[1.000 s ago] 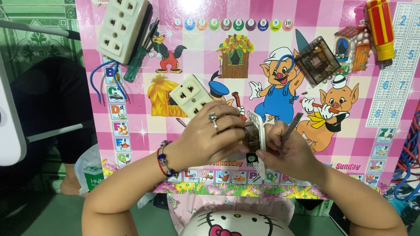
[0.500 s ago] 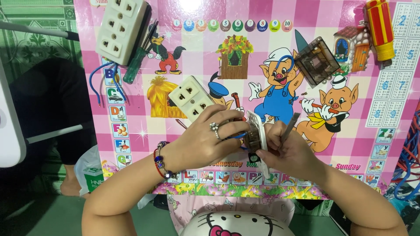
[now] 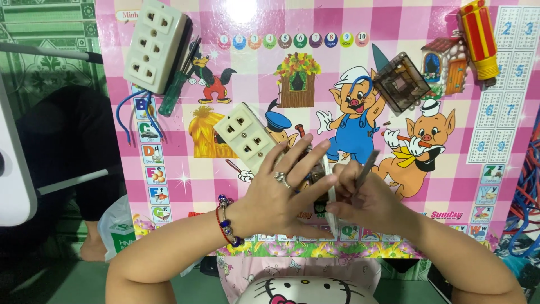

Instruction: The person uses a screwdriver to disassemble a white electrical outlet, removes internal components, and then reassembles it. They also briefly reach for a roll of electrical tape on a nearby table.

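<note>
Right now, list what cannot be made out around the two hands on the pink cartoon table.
Head view only:
- Small white-edged part between the hands: mostly covered by the left hand; its kind is unclear.
- Thin grey metal tool in the right hand: its lower end is hidden by the fingers.
- Blue and red wires: cut off by the right edge.
</note>
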